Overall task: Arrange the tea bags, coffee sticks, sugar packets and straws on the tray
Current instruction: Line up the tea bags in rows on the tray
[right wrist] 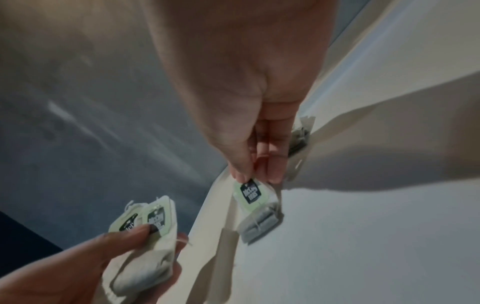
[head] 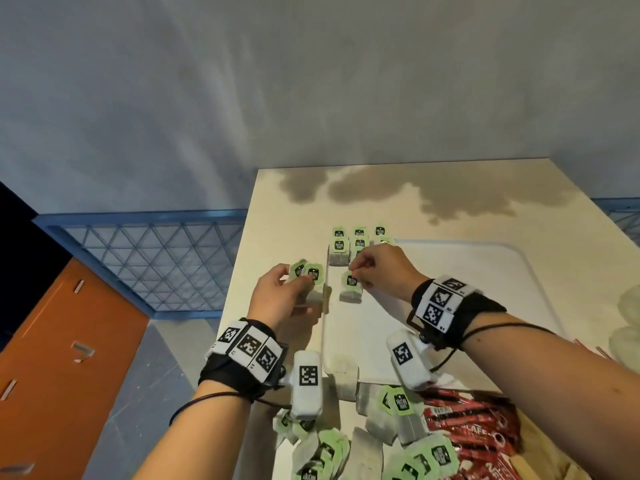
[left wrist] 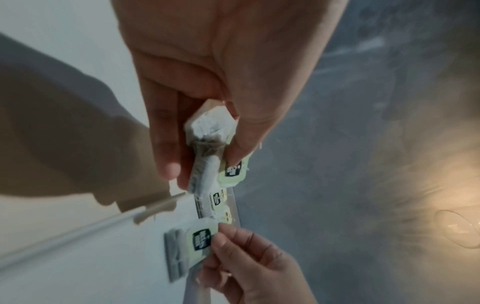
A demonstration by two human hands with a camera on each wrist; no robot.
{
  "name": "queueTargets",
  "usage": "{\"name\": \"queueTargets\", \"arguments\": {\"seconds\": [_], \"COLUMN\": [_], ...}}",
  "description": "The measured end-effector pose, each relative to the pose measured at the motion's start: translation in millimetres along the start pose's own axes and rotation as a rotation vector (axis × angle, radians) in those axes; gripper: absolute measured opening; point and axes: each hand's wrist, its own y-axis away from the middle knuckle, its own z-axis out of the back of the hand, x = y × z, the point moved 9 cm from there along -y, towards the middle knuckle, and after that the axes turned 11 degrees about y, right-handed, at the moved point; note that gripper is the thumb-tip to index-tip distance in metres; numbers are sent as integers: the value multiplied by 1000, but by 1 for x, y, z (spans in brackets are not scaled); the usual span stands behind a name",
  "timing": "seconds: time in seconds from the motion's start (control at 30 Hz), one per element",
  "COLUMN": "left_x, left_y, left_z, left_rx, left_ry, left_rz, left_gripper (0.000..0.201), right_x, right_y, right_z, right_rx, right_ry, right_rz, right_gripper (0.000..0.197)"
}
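A white tray (head: 519,271) lies on the cream table. Several tea bags with green tags (head: 358,242) sit in rows at its far left corner. My right hand (head: 360,271) pinches the green tag of one tea bag (head: 350,289) that rests on the tray just in front of those rows; the same bag (right wrist: 255,211) shows in the right wrist view. Left of the tray's edge my left hand (head: 298,285) holds a small stack of tea bags (head: 310,275), thumb on the tags (left wrist: 233,170).
Loose tea bags (head: 398,403) are heaped at the table's near edge, with red coffee sticks (head: 471,427) to their right. Crumpled clear plastic (head: 628,320) sits at the far right. The table's left edge drops to floor, a blue mesh rack (head: 156,258) and an orange cabinet (head: 62,341).
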Motion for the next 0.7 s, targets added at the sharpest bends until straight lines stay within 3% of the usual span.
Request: {"name": "queueTargets", "arguments": {"seconds": [0.23,0.47,0.6,0.7], "left_x": [9,12,15,21], "left_y": [-16,-21,-22,-22], "left_z": [2,-21,-39,-52], "left_rx": [-30,42,98,118], "left_ry": [48,-16,-68,-78], "left_rz": [44,37,44,72], "left_gripper": [13,10,14,17], "right_x": [19,12,-38,-77], "right_y": [-40,-49,-46,-41], "right_z": [6,17,59,65], "right_rx": [-102,-116,-222,-155], "right_ry": [58,128,100,99], "right_rz": [43,45,-97,-233], "right_gripper": [10,15,17,25]}}
